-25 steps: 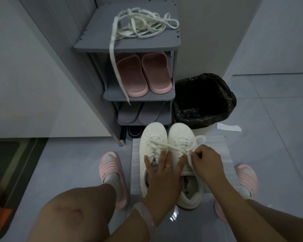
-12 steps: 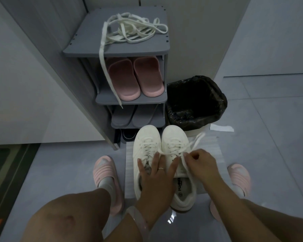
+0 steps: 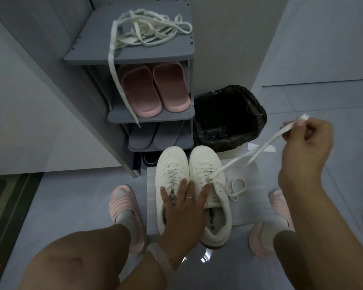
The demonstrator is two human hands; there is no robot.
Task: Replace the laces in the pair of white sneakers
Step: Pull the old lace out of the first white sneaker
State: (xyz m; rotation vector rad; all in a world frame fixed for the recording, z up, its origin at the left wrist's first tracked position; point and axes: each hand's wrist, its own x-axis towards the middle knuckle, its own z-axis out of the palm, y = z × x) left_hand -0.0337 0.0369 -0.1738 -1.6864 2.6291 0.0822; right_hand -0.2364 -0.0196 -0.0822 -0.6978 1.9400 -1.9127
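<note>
Two white sneakers stand side by side on a white mat [image 3: 254, 197], toes away from me: the left sneaker [image 3: 171, 164] and the right sneaker [image 3: 205, 162]. My left hand [image 3: 184, 208] lies flat across both tongues, fingers spread, pressing them down. My right hand [image 3: 306, 147] is raised to the right and pinches one end of the right sneaker's lace [image 3: 258, 149], which runs taut from the eyelets. The lace's other end lies looped on the mat beside the shoe. A tangle of loose white laces [image 3: 147, 30] sits on top of the grey shoe rack [image 3: 88, 57], one end hanging down.
The rack holds pink slippers [image 3: 155, 88] and grey slippers [image 3: 155, 137]. A bin with a black liner [image 3: 228, 118] stands right of the rack. My feet in pink sandals [image 3: 126, 206] flank the mat. A wall panel is at left.
My right hand has pulled the lace end up and out to the right, undoing the bow on the right sneaker. My left hand has stayed pressed on the shoes.
</note>
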